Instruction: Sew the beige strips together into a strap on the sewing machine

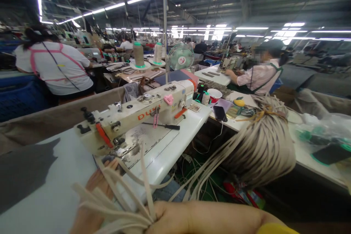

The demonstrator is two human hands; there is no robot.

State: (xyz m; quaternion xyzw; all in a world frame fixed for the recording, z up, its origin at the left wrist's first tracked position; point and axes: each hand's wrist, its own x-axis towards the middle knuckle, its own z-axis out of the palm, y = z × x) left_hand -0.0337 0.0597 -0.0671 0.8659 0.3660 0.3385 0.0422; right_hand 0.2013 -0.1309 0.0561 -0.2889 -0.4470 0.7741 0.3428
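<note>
Sewing machine blocks ahead; between tables (cables below) room opens beyond the straps.

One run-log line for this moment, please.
right hand: gripping beige strips | left hand: by sewing machine head, grip partly hidden | strip bundle: draped over bench edge | phone: cable attached

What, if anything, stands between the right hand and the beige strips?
Nothing visible: the right hand grips the beige strips directly. Some pass in front of the left hand, partly hiding it.
</note>
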